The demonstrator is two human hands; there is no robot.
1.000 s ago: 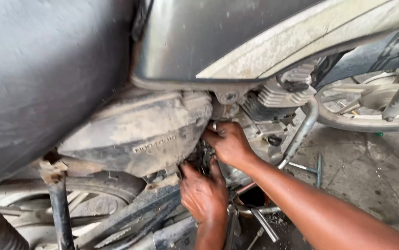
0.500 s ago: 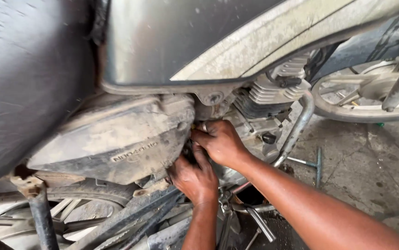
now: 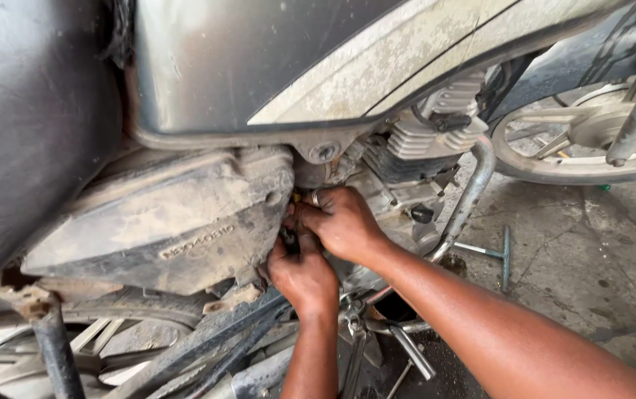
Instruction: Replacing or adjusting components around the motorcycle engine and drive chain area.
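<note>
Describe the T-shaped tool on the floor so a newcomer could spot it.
Start at the dusty motorcycle's curved chrome exhaust pipe. Right of its lower bend, on the cracked grey concrete floor, lies the slim metal T-handled wrench. Unlike the tools under the engine, it lies alone, clear of both hands.

The seat (image 3: pixel 30 125) is dark grey with a dull shine. The tank (image 3: pixel 274 59) is dark grey too, with a pale cream band, scratched and dusty. The side cover (image 3: pixel 163 222) is black under a brown-grey layer of dust. The engine (image 3: pixel 429 140) is silver-grey with fine ribs. The exhaust pipe (image 3: pixel 473 192) is silver. The floor (image 3: pixel 591 258) is grey concrete with dark cracks and stains. The wheel (image 3: pixel 584 140) is pale grey.
</note>
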